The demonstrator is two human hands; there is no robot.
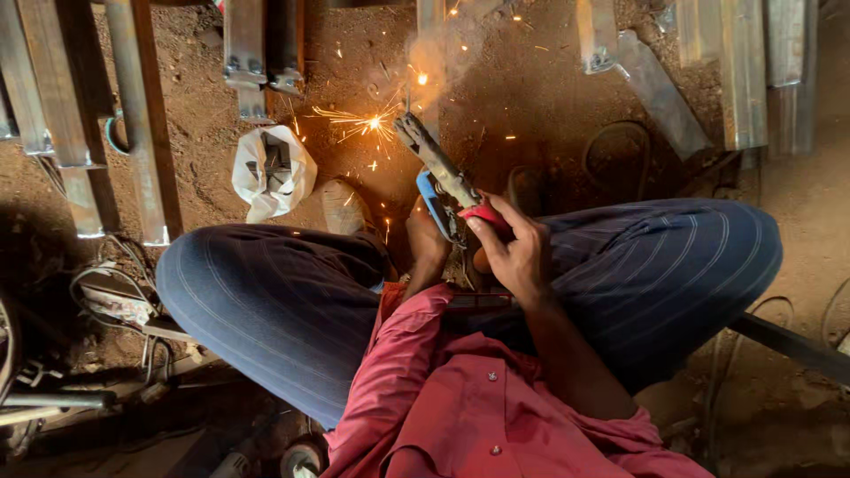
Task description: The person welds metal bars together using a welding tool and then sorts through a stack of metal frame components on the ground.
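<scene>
I squat on dirt ground with my knees wide apart in dark striped trousers. My right hand (513, 252) grips the red and blue handle of a welding electrode holder (447, 177), which points up and to the left. Its tip throws bright sparks (372, 122) and smoke at a steel bar (431, 53) lying on the ground. My left hand (427, 243) sits low between my knees, just left of the holder's handle, and steadies the right hand; its fingers are mostly hidden.
Rusty steel bars (142, 124) lie at the left, others (744, 71) at the upper right. A white plastic bag (273, 170) with metal pieces sits left of the sparks. Cables (115, 292) and tools are at the lower left.
</scene>
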